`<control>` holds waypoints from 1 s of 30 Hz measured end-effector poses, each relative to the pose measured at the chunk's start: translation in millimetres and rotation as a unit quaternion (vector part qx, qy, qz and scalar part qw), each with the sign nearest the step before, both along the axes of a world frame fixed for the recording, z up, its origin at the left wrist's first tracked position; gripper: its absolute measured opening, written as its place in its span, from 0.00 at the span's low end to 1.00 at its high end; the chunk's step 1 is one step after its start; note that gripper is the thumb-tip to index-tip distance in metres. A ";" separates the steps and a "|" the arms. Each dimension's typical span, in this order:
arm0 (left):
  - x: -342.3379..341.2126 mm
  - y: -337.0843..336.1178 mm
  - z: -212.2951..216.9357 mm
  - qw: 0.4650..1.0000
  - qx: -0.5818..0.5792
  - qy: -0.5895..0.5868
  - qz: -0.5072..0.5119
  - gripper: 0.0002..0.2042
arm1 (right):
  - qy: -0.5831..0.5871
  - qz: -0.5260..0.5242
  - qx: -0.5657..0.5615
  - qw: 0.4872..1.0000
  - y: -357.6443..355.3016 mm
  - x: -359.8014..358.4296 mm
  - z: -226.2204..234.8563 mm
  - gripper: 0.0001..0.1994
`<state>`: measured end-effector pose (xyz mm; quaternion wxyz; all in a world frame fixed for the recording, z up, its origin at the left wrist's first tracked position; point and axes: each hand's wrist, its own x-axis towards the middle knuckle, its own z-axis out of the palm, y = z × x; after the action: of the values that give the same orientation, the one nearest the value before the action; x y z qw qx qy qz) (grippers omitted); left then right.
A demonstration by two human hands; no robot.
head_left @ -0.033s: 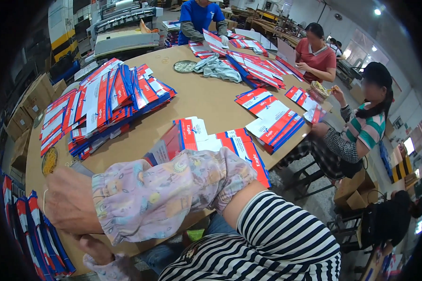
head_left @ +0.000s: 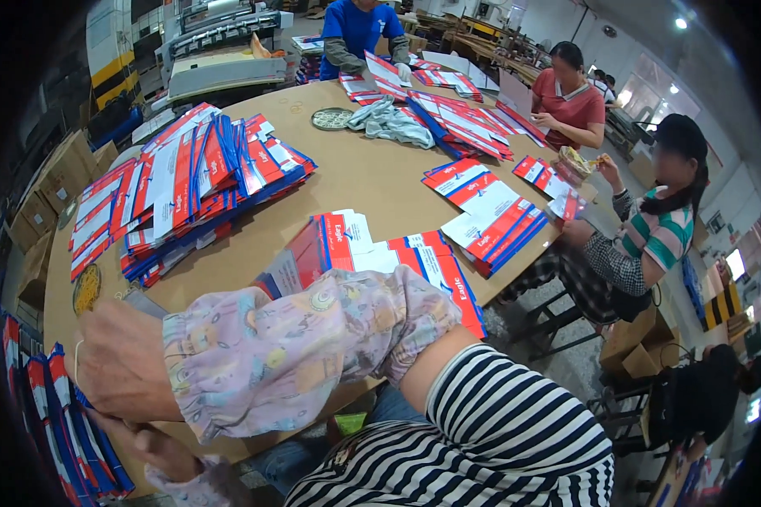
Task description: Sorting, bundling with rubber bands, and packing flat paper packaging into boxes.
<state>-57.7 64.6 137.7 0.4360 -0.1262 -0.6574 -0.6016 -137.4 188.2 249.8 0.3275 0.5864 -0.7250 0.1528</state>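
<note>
At the table's left front edge, my right hand [head_left: 125,362] has its back turned up and its fingers curled out of sight. A thin pale rubber band [head_left: 77,359] shows at its knuckles. Below it sits my left hand [head_left: 167,455], partly covered, its fingers bent inward; what they grip is hidden. Bundles of flat red, white and blue printed cartons [head_left: 78,435] stand just beside both hands at the lower left. My right forearm, in a floral sleeve cover [head_left: 271,351], crosses in front of more flat cartons [head_left: 435,270].
A tall pile of cartons [head_left: 186,186] covers the table's left. A dish of yellow rubber bands [head_left: 87,287] lies near my right hand. Farther back are a round tin [head_left: 331,119] and a grey cloth [head_left: 391,124]. Several people handle cartons around the brown table [head_left: 355,182].
My right hand has shifted very slightly to the left. Otherwise the hands and cartons look the same.
</note>
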 end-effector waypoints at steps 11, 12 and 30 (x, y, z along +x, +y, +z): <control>20.4 10.5 72.0 0.908 -0.329 -0.069 0.252 0.19 | 0.034 -0.026 -0.043 0.998 5.8 4.9 -7.7 0.09; 22.0 13.2 77.5 0.887 -0.365 -0.082 0.272 0.18 | 0.027 -0.024 -0.049 0.998 6.7 2.4 -8.6 0.09; -20.0 -102.7 15.7 0.999 -0.026 -0.025 0.013 0.12 | 0.012 0.012 -0.091 0.996 32.4 26.0 -6.2 0.14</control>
<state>-77.8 -38.1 153.3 0.4237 -0.1135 -0.6849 -0.5819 -111.4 220.6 243.5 0.3860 0.5651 -0.6968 0.2147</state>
